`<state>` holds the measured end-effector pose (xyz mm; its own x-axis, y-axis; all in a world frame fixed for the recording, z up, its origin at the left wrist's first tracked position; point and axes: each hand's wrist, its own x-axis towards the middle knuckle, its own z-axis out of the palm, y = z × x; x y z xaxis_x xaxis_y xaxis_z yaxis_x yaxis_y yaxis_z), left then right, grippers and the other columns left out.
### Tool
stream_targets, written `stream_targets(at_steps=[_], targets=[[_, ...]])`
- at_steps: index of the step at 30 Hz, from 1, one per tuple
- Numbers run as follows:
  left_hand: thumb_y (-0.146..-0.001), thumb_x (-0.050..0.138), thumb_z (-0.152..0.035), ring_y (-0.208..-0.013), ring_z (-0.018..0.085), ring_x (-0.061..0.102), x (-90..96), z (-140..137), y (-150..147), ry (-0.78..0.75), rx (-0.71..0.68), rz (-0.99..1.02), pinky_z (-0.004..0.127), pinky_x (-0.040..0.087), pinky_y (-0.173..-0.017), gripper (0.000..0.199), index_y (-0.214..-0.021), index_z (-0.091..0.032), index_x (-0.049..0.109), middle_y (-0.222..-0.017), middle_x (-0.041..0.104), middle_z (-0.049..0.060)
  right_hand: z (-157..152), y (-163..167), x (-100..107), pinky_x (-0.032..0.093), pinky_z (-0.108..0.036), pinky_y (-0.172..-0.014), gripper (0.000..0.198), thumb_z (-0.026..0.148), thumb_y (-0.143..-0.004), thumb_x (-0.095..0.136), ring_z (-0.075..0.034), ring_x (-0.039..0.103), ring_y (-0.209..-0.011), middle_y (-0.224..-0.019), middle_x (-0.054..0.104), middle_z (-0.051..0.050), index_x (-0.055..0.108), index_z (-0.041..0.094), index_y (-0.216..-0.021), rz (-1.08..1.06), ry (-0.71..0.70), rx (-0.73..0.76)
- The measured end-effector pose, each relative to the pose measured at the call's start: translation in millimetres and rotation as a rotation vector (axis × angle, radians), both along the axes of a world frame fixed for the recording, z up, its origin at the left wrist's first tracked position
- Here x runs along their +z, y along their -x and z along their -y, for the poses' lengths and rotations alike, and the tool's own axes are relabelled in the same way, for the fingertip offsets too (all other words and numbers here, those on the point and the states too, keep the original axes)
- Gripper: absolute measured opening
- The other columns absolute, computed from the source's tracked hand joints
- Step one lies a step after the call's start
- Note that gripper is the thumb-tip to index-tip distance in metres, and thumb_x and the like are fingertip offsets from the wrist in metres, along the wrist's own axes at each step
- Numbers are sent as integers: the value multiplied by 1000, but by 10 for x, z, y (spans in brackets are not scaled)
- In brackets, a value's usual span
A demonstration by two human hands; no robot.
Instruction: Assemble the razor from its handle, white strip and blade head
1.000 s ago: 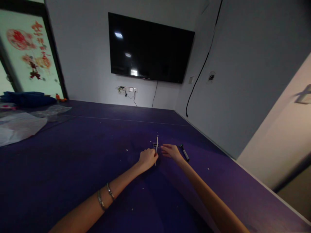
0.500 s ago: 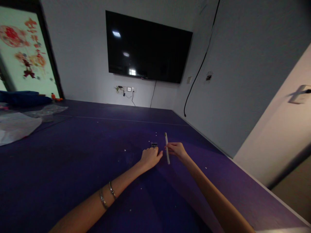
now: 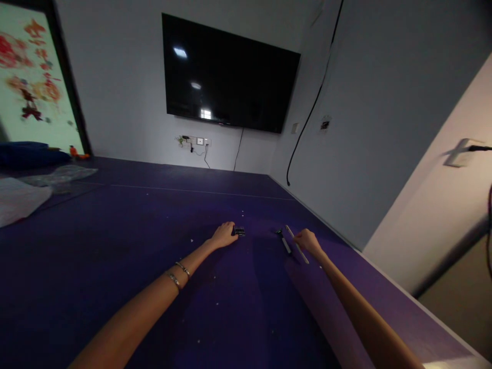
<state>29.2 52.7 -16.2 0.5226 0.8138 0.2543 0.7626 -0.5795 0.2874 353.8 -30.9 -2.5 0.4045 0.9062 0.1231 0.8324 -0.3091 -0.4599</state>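
My left hand (image 3: 223,236) reaches forward on the purple surface, its fingers closed at the left end of a small dark case (image 3: 239,231) with light markings. Well to the right, my right hand (image 3: 308,241) pinches a slim whitish stick (image 3: 302,254), which slants from upper left to lower right; its exact kind is too small to tell. Just left of the stick lies a razor (image 3: 285,243) with a dark head at its far end and a pale strip along the handle. The stick and the razor run nearly parallel, a small gap apart.
Small white scraps dot the purple surface (image 3: 154,266). Clear plastic and a white bag (image 3: 23,200) lie at the far left beside a dark blue bundle (image 3: 31,155). A black cable (image 3: 304,127) hangs by the right wall, and a television (image 3: 230,74) is mounted ahead.
My hands have moved apart, the left one leftward with the dark case and the right one rightward with the stick. The stick leans more now. The razor has come into sight beside it.
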Motion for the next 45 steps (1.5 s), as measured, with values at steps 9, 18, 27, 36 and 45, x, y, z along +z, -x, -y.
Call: stream_targets(at_steps=[9,18,27,36,45], targets=[[-78,49,-31,-105,24,55,-29,-64,-38,23,-27,-15,32,41,-89,39,-112,-11,50,-113,58,15,-53,-23,-148,37,-20,-50,21,16,-67,54,-21,65,-68,-73,69,-15,72,10,-75,120,50,-27],[-77,50,-26,-108,22,54,-52,-77,-59,47,-18,12,31,39,-93,43,-119,-15,48,-119,57,11,-8,26,-133,38,-20,-52,19,19,-69,56,-19,65,-67,-75,70,-13,73,12,-75,141,31,-20],[-77,52,-25,-105,21,57,-56,-87,-73,54,-23,52,30,41,-90,39,-114,-16,51,-115,60,9,63,-43,30,38,-21,-52,31,31,-76,52,-22,65,-70,-69,69,-13,74,9,-79,113,-52,2],[-74,58,-23,-104,18,56,32,64,-25,20,-106,222,27,40,-92,41,-114,-17,52,-114,61,6,-54,435,239,46,-24,-72,32,30,-72,61,-19,64,-82,-91,70,-8,69,15,-99,27,-164,379],[-71,65,-24,-108,20,53,171,600,66,34,-199,309,33,38,-96,43,-112,-19,53,-115,60,6,83,1224,330,42,-35,-87,62,38,-60,72,-23,56,-102,-114,60,-10,57,20,-118,-21,-123,822]])
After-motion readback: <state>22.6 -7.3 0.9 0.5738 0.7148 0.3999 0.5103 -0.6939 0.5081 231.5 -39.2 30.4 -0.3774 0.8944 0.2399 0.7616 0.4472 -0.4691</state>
